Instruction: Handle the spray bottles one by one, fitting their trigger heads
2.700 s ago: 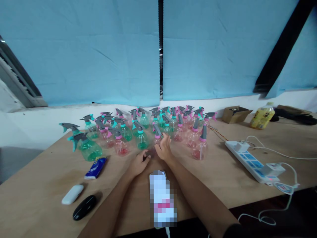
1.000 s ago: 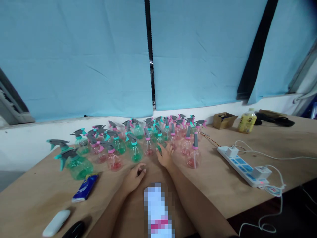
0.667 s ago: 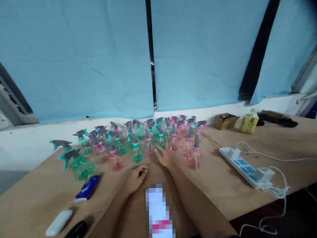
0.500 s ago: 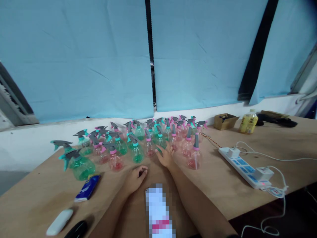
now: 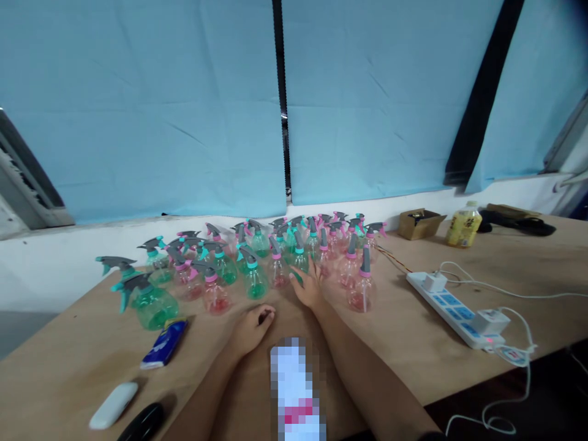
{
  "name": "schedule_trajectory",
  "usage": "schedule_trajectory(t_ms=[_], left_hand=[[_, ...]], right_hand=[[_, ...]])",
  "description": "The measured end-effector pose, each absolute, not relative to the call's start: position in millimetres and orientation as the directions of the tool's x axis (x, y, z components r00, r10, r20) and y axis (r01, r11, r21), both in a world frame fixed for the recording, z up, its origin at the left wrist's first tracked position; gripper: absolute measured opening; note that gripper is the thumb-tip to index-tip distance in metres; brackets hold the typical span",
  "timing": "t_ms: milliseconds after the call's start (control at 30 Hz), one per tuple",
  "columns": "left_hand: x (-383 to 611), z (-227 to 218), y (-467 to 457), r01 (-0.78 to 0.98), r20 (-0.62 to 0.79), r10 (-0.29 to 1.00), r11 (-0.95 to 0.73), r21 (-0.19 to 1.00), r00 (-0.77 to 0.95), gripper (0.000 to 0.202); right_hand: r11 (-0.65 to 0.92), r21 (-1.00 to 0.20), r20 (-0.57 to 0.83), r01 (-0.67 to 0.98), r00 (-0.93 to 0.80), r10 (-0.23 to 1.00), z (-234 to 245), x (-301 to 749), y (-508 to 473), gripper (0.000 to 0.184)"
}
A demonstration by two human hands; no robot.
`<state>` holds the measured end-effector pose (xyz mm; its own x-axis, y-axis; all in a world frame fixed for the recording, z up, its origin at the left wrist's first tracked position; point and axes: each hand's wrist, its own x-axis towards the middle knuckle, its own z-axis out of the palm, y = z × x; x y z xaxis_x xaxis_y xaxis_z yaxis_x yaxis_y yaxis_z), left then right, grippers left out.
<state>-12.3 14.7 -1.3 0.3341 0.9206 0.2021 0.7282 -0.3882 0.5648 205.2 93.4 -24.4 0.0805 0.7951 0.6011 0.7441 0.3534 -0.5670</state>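
Several small spray bottles, green and pink with grey trigger heads, stand in a cluster on the wooden table. My right hand reaches into the front of the cluster. Its fingers are stretched out against the base of a green bottle, and a pink bottle stands just to its right. My left hand rests on the table nearer to me, its fingers loosely curled, with nothing visible in them. A blurred-out upright object sits between my forearms.
A larger green spray bottle stands at the left, with a blue packet, a white case and a black case in front of it. To the right are a power strip with cables, a cardboard box and a yellow bottle.
Since the oldest frame my left hand has drawn back from the bottles toward me. My right hand stays at the front of the cluster. Over the last second almost nothing moves.
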Motion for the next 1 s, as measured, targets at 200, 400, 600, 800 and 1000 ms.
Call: schedule_trajectory(t_ms=[200, 400, 600, 800, 1000], left_hand=[[-12.6, -2.2, 15.0, 0.739, 0.204, 0.923, -0.385, 0.554, 0.327, 0.03], [-12.0, -1.9, 14.8, 0.748, 0.194, 0.927, -0.373, 0.55, 0.32, 0.031], [-9.9, 2.4, 12.3, 0.751, 0.185, 0.928, -0.372, 0.546, 0.324, 0.03], [-9.4, 4.7, 11.0, 0.75, 0.177, 0.929, -0.368, 0.55, 0.326, 0.033], [-9.4, 4.7, 10.4, 0.745, 0.181, 0.925, -0.377, 0.55, 0.335, 0.034]], right_hand=[[0.343, -0.569, 0.683, 0.747, 0.198, 0.703, -18.3, 200.0, 82.9, 0.032], [0.279, -0.558, 0.705, 0.782, 0.268, 0.657, -7.1, 192.5, 69.6, 0.032], [0.257, -0.603, 0.707, 0.755, 0.358, 0.61, -11.5, 195.1, 75.8, 0.039], [0.403, -0.684, 0.708, 0.609, 0.419, 0.569, -21.7, 201.3, 94.0, 0.058], [0.464, -0.718, 0.68, 0.519, 0.377, 0.629, -21.0, 204.3, 98.0, 0.063]])
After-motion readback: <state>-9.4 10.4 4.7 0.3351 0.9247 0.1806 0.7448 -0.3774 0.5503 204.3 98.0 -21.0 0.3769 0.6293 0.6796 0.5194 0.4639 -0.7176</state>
